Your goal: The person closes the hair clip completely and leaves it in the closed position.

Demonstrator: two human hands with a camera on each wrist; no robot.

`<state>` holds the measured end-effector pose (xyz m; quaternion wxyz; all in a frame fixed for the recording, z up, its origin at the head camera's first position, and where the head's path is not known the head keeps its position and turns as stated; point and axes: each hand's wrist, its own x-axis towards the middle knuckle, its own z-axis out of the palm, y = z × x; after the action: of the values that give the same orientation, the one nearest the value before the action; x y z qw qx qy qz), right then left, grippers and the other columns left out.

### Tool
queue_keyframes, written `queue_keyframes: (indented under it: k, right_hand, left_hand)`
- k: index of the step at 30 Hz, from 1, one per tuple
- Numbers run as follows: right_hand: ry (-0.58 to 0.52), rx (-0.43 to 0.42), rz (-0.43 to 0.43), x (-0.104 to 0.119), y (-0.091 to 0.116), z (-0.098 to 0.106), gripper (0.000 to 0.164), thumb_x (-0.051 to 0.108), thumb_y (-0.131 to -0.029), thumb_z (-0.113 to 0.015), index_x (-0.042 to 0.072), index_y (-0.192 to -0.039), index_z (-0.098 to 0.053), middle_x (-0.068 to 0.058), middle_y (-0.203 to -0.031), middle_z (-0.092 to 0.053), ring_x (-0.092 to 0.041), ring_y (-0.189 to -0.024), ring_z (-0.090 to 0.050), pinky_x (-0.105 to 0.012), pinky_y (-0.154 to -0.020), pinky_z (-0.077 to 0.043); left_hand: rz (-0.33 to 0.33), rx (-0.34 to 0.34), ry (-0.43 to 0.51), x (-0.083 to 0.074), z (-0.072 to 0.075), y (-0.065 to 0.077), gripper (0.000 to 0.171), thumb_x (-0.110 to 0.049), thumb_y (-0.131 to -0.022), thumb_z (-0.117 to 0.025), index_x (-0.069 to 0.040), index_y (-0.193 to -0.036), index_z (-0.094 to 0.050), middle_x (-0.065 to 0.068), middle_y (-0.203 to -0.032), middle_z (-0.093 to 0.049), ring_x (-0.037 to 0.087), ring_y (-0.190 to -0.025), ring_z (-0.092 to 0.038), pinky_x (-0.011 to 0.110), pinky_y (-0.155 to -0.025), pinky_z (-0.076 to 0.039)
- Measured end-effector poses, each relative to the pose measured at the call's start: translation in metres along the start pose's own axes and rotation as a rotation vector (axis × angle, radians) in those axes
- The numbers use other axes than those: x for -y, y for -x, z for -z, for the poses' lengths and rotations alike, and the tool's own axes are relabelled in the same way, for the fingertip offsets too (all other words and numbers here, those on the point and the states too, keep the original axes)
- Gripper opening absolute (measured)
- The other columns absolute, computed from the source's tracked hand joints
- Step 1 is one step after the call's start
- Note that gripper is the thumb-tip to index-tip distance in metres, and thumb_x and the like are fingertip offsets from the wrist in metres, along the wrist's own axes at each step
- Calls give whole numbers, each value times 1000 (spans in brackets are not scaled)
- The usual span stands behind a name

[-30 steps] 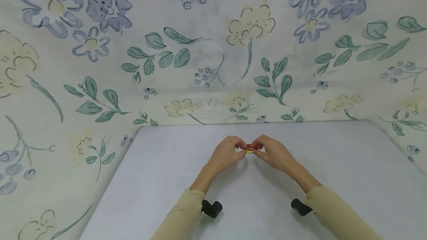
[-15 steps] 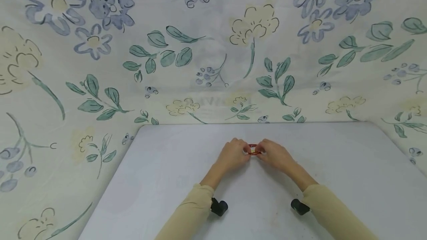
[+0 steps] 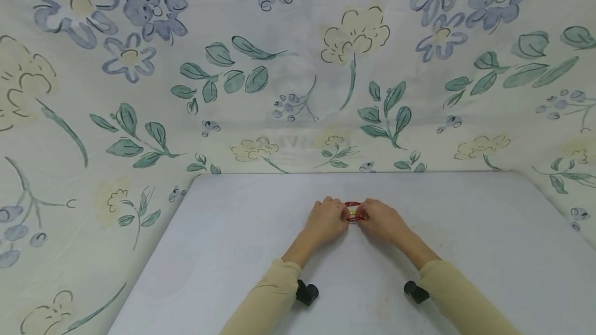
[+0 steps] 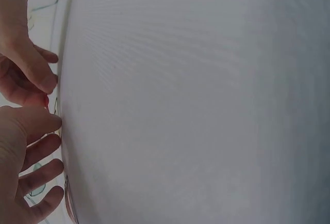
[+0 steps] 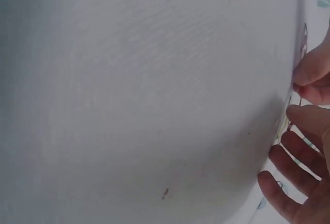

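Note:
A small thing with shiny red rims and a yellow middle sits between the two hands near the far side of the white table. My left hand pinches its left side, while my right hand pinches the right side. Fingers cover both its ends, and its exact kind cannot be told. In the left wrist view, my left hand has its thumb near a bit of red, its other fingers spread at the tabletop. The right wrist view shows my right hand with fingertips at the table surface.
The white tabletop stretches around both arms. Behind it and to the sides hangs a cloth with printed flowers. A black wrist camera sits under the left sleeve, another black camera under the right. A tiny dark speck lies on the table.
Both hands have come down slightly toward the person and the left one has moved right. The red rims, bunched together a second ago, now show apart with yellow between them.

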<state>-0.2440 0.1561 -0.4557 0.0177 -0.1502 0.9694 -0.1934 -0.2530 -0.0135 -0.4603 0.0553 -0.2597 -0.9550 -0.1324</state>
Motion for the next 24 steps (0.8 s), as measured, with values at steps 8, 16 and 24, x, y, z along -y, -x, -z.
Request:
queue_keyframes:
  k: [8, 16, 24]
  right_hand:
    - [44, -18, 26, -3, -1, -5, 10, 12, -84, -77, 8, -90, -70, 1, -80, -58, -16, -78, -52, -35, -75, -50]
    - [41, -21, 3, -3, 0, -7, 9, 13, -84, -76, 10, -89, -70, 0, -81, -60, -17, -80, -52, -37, -78, -51]
    - [60, -37, 17, -3, 1, -7, 9, 13, -84, -76, 10, -89, -70, 0, -81, -59, -17, -81, -52, -36, -77, -51]
  left_hand:
    - [5, -5, 17, 1, -3, 0, 4, -17, -83, -73, -20, -84, -70, -7, -87, -64, 16, -92, -57, 35, -77, -44]
    - [6, 5, 15, 1, -4, -1, 4, -18, -83, -74, -18, -87, -72, -7, -86, -64, 15, -91, -56, 36, -78, -45]
    - [4, -10, 7, 2, -5, 0, 4, -18, -82, -74, -19, -86, -72, -7, -85, -64, 15, -90, -57, 34, -76, -43]
